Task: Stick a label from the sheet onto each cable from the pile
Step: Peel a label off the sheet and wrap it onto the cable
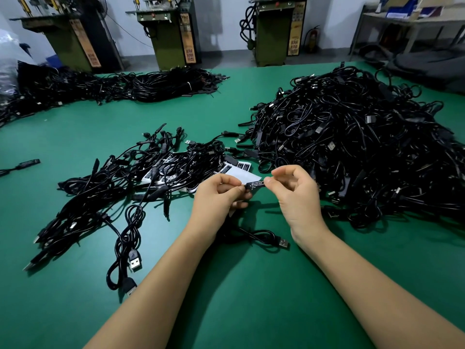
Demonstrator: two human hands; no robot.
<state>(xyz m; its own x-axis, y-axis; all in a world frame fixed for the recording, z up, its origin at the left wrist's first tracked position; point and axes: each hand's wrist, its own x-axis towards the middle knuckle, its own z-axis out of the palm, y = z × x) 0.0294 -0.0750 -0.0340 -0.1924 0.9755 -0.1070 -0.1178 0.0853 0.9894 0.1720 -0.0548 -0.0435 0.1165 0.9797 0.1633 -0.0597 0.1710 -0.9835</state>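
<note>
Both hands, left (219, 195) and right (294, 190), pinch one label (256, 185).

Below the curled fingers of the left hand (221, 195) and right hand (294, 190), the green table (251, 298) lies bare between and beside the forearms — open passage toward the near edge, crossed only by one loose cable (261, 238) with its USB plug just under the right wrist. Just right of the right fingers rises the big cable pile (352, 147), a tall tangle blocking that side. Beyond the fingertips the label sheet (247, 175) lies flat, partly buried under the smaller heap of cables (141, 177) that spreads left of the left fingers. Farther beyond, between the heaps, a bare green lane runs toward the far bundles (125, 84).
</note>
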